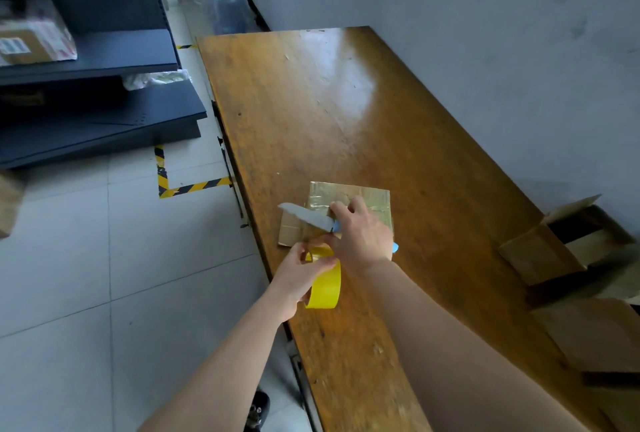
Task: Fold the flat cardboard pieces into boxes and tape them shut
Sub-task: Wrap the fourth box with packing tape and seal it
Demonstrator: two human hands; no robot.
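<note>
A small cardboard box (367, 201) covered in shiny tape lies on the wooden table (311, 102) near its left edge, one plain flap sticking out to the left. My left hand (299, 274) grips a yellow tape roll (325, 284) just in front of the box. My right hand (360, 234) holds a knife (308, 216) by its blue handle, the grey blade pointing left over the flap, above the tape roll. The two hands touch at the top of the roll.
Open cardboard boxes (568, 251) stand at the table's right edge against the grey wall. Dark shelves (86, 85) with parcels stand to the left across a tiled floor marked with yellow-black tape (180, 185). A plastic bag (227, 5) sits beyond the table.
</note>
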